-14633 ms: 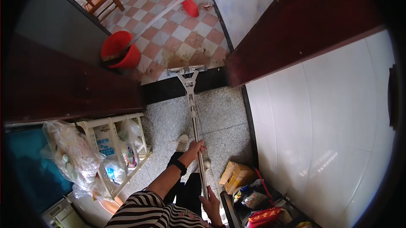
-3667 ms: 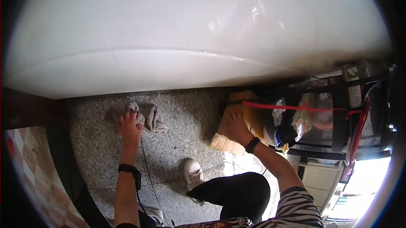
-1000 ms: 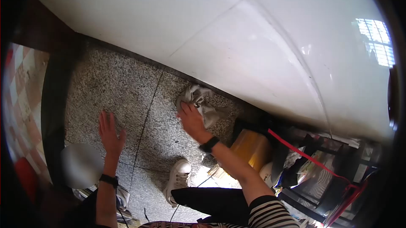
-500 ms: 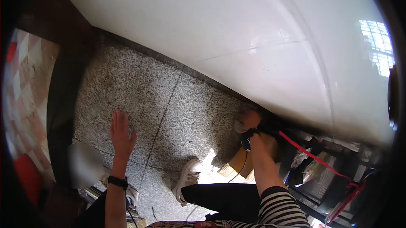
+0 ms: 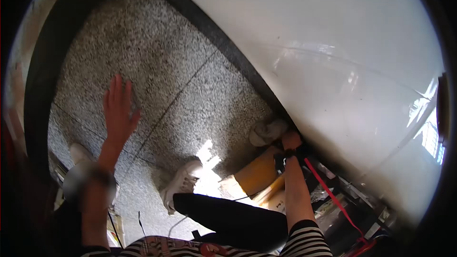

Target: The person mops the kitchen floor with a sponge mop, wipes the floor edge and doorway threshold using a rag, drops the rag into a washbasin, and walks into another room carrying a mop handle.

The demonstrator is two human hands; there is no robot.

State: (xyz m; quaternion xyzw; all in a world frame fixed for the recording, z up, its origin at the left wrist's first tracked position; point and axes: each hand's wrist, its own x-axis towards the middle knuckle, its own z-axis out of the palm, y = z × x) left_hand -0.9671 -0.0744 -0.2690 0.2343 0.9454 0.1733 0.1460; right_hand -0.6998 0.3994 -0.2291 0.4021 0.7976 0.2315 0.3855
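My left hand is stretched out over the speckled grey floor, its fingers extended and the thumb apart, with nothing in it. My right hand is low at the foot of the white wall panel, its fingers curled and mostly hidden. Against it is a pale, rounded, crumpled-looking thing, too blurred to name. A yellow-brown cardboard box lies just below that hand.
A red strap runs over dark, cluttered items at the lower right. A white shoe stands on the floor, near a bright sunlit patch. A dark border strip follows the wall's base.
The view has shifted and turned, showing more floor at upper left. My left hand appears higher and further left. More of the pale thing shows beside my right hand.
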